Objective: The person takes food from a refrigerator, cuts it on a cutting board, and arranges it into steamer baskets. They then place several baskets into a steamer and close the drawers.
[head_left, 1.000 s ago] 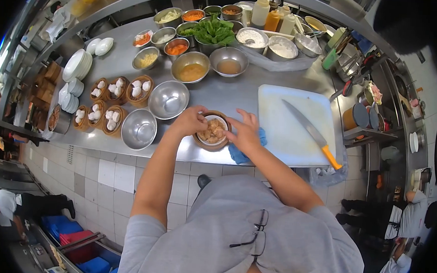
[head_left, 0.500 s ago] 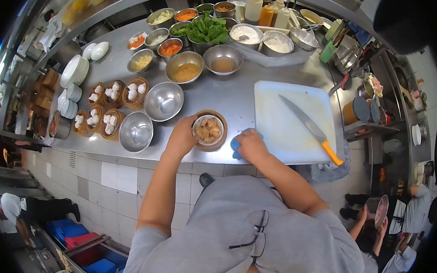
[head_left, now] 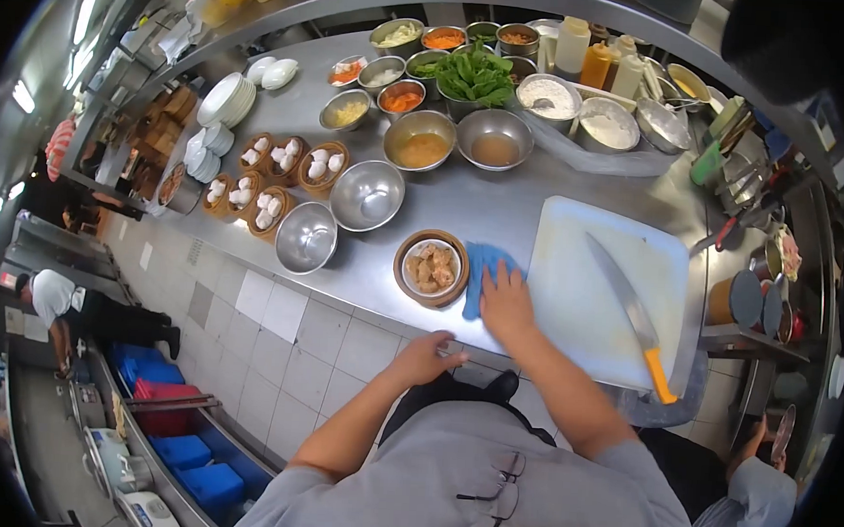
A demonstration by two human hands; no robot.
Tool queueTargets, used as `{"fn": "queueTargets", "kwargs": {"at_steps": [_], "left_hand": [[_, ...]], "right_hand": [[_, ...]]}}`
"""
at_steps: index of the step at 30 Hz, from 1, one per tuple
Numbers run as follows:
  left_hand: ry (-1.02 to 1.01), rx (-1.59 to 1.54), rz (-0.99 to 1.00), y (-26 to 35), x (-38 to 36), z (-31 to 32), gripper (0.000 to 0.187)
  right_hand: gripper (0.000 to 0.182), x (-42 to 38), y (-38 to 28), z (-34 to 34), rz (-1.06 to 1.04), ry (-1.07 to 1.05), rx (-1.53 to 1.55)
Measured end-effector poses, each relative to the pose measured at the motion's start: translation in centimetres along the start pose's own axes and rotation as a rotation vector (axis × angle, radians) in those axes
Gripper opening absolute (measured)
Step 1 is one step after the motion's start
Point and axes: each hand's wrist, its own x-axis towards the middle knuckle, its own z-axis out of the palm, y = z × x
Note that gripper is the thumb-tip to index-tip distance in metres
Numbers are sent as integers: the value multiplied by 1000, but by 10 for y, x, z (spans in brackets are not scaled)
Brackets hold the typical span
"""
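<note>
A small bamboo steamer [head_left: 401, 280] stands near the front edge of the steel table. Inside it sits a white bowl with pale brown pieces of food [head_left: 430, 267]. My right hand [head_left: 506, 301] holds a blue cloth [head_left: 479, 266] down against the table, just right of the steamer. Below the table's front edge, my left hand [head_left: 426, 361] hangs in the air near my body, holding nothing, its fingers loosely bent and apart. Right of the cloth lies a white cutting board [head_left: 573, 300] bearing a knife with a yellow handle [head_left: 659, 376].
Two steel bowls [head_left: 306, 238] stand left of the steamer. Beyond them are several bamboo steamers with white buns [head_left: 323, 166]. Ingredient bowls, leafy greens [head_left: 477, 76] and squeeze bottles [head_left: 572, 50] line the back. A person [head_left: 52, 306] bends over at the far left.
My left hand has let go of the steamer and drawn back off the table. My right hand has spread the bunched blue cloth beside the steamer. The view has turned.
</note>
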Motion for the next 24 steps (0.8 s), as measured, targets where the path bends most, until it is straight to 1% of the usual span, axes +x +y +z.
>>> {"fn": "queueTargets", "kwargs": {"at_steps": [1,3,4,6,7,8,9,10,11,12,14,15,16,17,18,19,20,21,22,23,24], "left_hand": [[3,-2,-14,-16,-1,10,68],[-18,-724,-485,-48,0,30,82],[-16,-731,-503,-46,-1,34,82],[-209,-1476,-442,-37,-3,36,81],[-257,-1672,-236,-60,9,57,74],[-257,-1673,-244,-50,7,57,74],[-273,-1653,-168,-40,3,58,70],[-290,-1632,-91,-22,-3,55,65],[-359,-1633,-63,-4,-14,45,54],[-366,-1630,-71,-7,-11,39,54],[-555,-1288,59,-9,2,24,48],[-551,-1284,63,-3,11,18,48],[-521,-1017,95,9,19,8,44],[-480,-752,119,22,25,-1,41],[-463,-751,120,36,32,-7,41],[-333,-360,98,53,40,-8,38],[-200,27,68,67,43,-7,35],[-187,26,65,79,41,-4,35],[-27,-11,98,92,40,-1,34],[130,-48,132,101,38,-2,34],[135,-48,136,107,38,-6,34]], "right_hand": [[41,-20,-9,0,-1,13,11],[25,-54,-30,-16,-13,-141,311],[11,-68,-43,-11,-81,17,417],[25,-90,-61,-19,-124,-149,647],[25,-94,-65,-25,-120,-156,656],[38,-97,-66,-34,-105,-70,756],[52,-98,-64,-43,-90,20,852],[52,-97,-56,-52,-87,17,852],[66,-94,-45,-61,-119,41,859],[80,-91,-36,-72,-145,66,866],[80,-72,-23,-101,-152,39,844],[81,-64,-19,-108,-172,9,826],[81,-62,-13,-104,-182,16,829],[77,-60,-4,-96,-138,3,795],[73,-58,2,-91,-97,-12,761],[66,-53,6,-93,-50,24,719],[66,-53,10,-89,-64,25,725],[65,-54,14,-81,11,-3,684],[64,-52,15,-77,89,-28,640],[65,-48,12,-80,225,-140,683],[65,-44,6,-86,220,-136,680]]}}
